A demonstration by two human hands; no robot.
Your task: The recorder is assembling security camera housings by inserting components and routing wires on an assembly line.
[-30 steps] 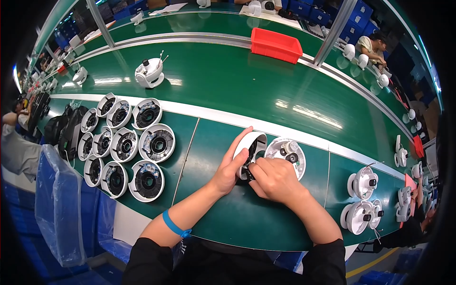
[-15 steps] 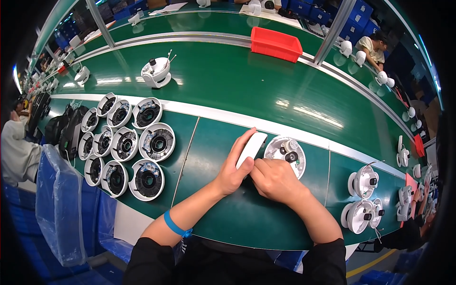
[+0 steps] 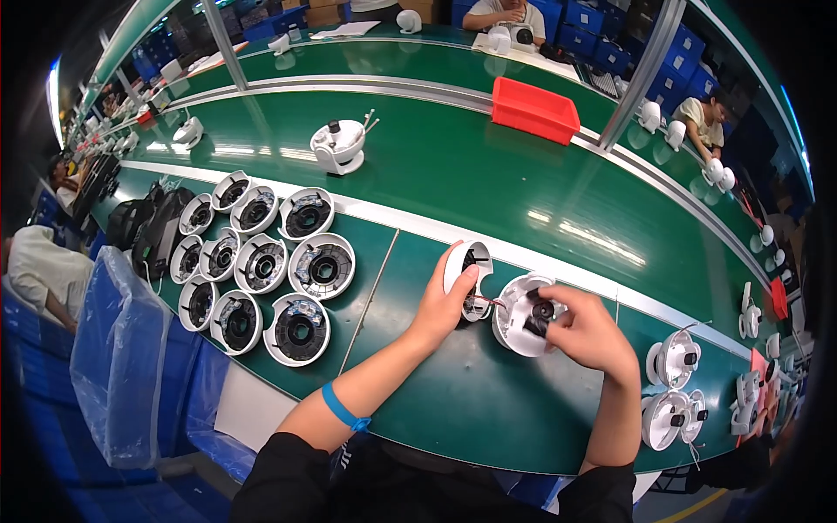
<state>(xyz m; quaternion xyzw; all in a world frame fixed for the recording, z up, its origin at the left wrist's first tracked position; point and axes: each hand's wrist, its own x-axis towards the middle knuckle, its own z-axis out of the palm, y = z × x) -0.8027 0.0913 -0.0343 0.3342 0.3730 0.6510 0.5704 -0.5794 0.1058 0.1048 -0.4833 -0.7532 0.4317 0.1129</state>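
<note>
My left hand (image 3: 440,305) grips a white round camera cover (image 3: 481,251), held tilted so its dark inner side faces right. Thin reddish wires run from it toward a white bowl-shaped camera housing (image 3: 521,336) just to the right. In that housing sits a black camera lens module (image 3: 542,310). My right hand (image 3: 600,338) reaches in from the right, thumb and fingers closed round the module. Its fingertips are partly hidden. A blue band (image 3: 343,408) circles my left forearm.
Several white covers with black insides (image 3: 321,266) stand in rows at left. Partly built cameras (image 3: 670,418) sit at right. Beyond a pale rail lies a green belt (image 3: 436,166) with a camera unit (image 3: 340,146) and a red bin (image 3: 534,112). Co-workers sit farther off.
My left hand has turned the cover so its inner side and wires show. My right hand has moved from beside the cover to the lens module in the housing. The view has shifted.
</note>
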